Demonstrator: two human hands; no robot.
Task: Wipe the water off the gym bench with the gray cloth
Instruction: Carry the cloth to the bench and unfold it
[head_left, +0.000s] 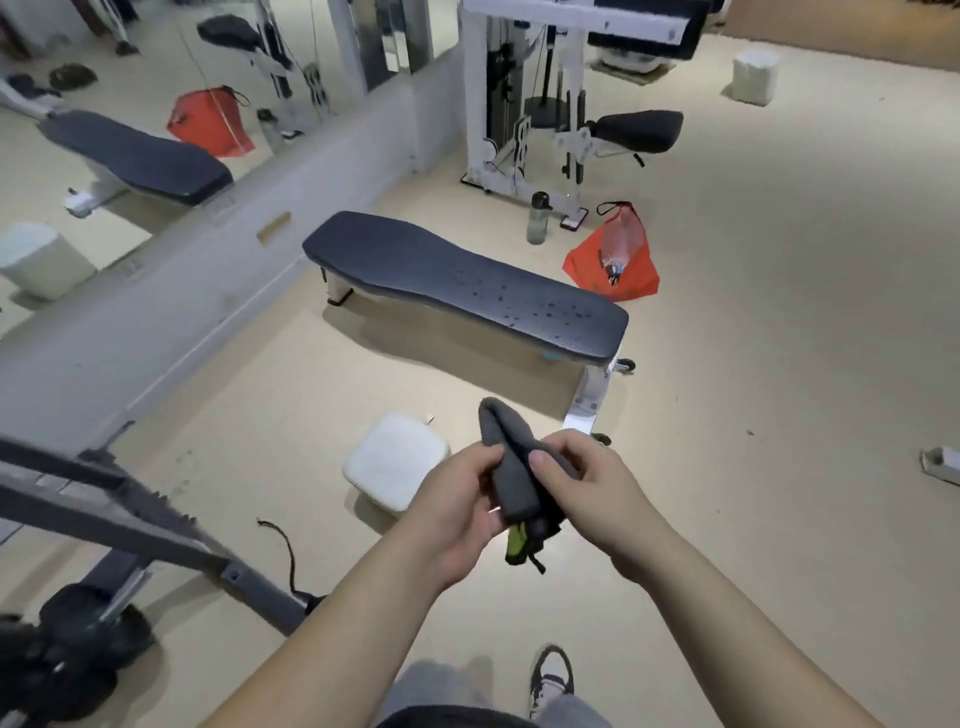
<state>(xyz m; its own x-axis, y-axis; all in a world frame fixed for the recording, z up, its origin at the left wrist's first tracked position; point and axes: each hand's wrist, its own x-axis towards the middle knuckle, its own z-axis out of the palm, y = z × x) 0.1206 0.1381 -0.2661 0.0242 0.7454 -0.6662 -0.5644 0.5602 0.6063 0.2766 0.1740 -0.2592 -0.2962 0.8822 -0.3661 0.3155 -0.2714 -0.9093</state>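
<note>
Two bare hands meet in front of the person, both clamped on the gray cloth: the left hand pinches its left side, and the right hand presses a thumb on its front and wraps fingers behind it. The room is a gym with a pale beige floor and a wall mirror running along the left above a low gray ledge. The gym bench stands on that floor ahead of the hands, well apart from them; its dark padded top is long and flat, narrower in the middle, and carried on white legs. Water droplets speckle the right half of the pad, thickest toward the right end, while the left end looks dry. The cloth is folded into a thick roll held upright, its rounded top rising above the fingers; a yellow-green tag and a short dark loop hang from its lower end. A white cushioned block sits on the floor between the hands and the bench. Behind the bench's right end lie an orange bag and a clear water bottle, beside a white cable machine. A dark metal frame crosses the lower left corner, with black weight plates beneath it. One sneaker shows at the bottom edge.
</note>
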